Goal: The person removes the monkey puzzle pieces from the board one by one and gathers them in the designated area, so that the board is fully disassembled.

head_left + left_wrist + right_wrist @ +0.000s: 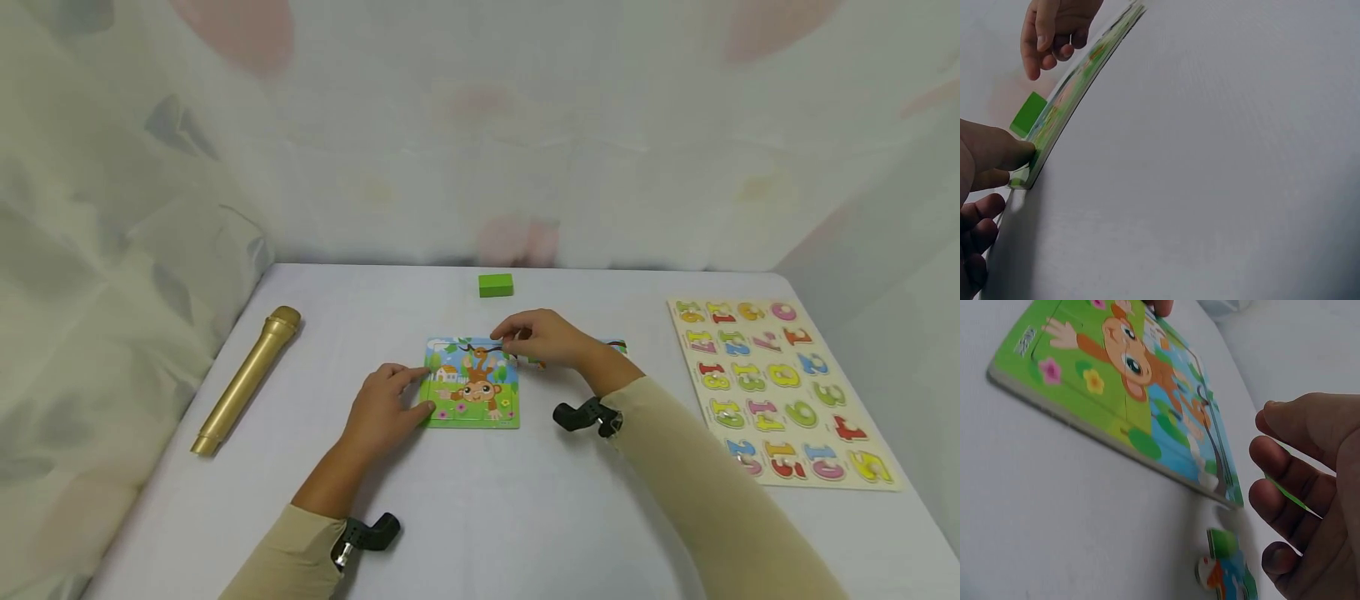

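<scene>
A square jigsaw puzzle [472,408] with a hanging monkey picture lies in the middle of the white table. My left hand [382,408] rests at its left side, thumb and index finger straight and touching the border. Over the puzzle's upper right corner hovers my right hand [551,337], its fingers loosely bent. Nothing shows between those fingers in the right wrist view, where the hand [1304,487] is apart from the board. Loose puzzle pieces [1229,565] lie beside the board, partly hidden under my right hand and wrist in the head view.
Behind the puzzle stands a green block [496,286]. A gold microphone [247,379] lies at the left. On the right is a wooden number board [780,392] filled with colourful numerals. Patterned cloth [480,133] hangs along the table's back edge.
</scene>
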`<action>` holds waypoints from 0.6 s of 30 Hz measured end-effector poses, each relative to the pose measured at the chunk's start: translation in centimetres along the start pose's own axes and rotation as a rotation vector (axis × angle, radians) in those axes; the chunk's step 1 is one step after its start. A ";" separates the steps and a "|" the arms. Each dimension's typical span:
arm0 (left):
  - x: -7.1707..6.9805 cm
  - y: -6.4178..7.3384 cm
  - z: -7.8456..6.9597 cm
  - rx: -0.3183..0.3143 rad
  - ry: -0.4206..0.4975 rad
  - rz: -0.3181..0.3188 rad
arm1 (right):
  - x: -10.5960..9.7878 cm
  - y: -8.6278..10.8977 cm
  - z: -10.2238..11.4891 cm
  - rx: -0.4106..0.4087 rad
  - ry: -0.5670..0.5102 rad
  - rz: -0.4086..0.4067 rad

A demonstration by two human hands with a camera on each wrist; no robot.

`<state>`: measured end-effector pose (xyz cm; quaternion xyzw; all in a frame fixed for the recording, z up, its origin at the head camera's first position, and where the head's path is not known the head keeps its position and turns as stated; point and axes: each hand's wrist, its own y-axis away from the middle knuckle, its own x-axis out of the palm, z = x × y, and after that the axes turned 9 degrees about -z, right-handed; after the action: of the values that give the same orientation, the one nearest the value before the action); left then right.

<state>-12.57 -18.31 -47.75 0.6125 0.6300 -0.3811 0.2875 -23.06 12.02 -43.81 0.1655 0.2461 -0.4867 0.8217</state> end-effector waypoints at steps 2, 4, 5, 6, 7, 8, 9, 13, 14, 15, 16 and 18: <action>0.0 -0.1 0.0 -0.002 0.005 0.002 | 0.5 -0.3 0.3 -0.010 -0.005 0.003; -0.1 -0.1 0.0 -0.003 0.010 0.004 | 1.0 -0.6 0.5 -0.027 -0.013 0.010; -0.1 -0.1 0.0 -0.002 0.014 0.004 | 1.3 -0.8 0.6 -0.039 -0.014 0.013; -0.2 -0.1 0.0 -0.001 0.015 0.004 | 1.6 -1.0 0.6 -0.052 -0.009 0.017; -0.2 -0.1 0.0 0.000 0.017 0.004 | 1.8 -1.1 0.6 -0.061 -0.002 0.021; -0.2 -0.1 0.0 0.000 0.019 0.004 | 2.1 -1.3 0.7 -0.066 0.000 0.025; -0.2 -0.2 0.1 0.000 0.023 0.003 | 2.3 -1.4 0.8 -0.069 0.003 0.029; -0.3 -0.2 0.1 -0.003 0.032 0.009 | 3.0 -1.7 1.6 -0.069 0.014 0.046; -0.3 -0.2 0.1 -0.005 0.033 0.012 | 3.2 -1.8 1.8 -0.068 0.011 0.049; -0.3 -0.2 0.1 -0.008 0.034 0.015 | 3.4 -1.9 2.0 -0.066 0.011 0.053; -0.4 -0.2 0.1 -0.012 0.035 0.019 | 3.6 -2.0 2.2 -0.066 0.009 0.057; -0.4 -0.2 0.1 -0.021 0.035 0.025 | 4.0 -2.2 2.5 -0.060 -0.003 0.067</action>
<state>-12.78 -18.64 -47.42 0.6240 0.6311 -0.3601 0.2876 -22.74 6.85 -44.05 0.1482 0.2535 -0.4517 0.8425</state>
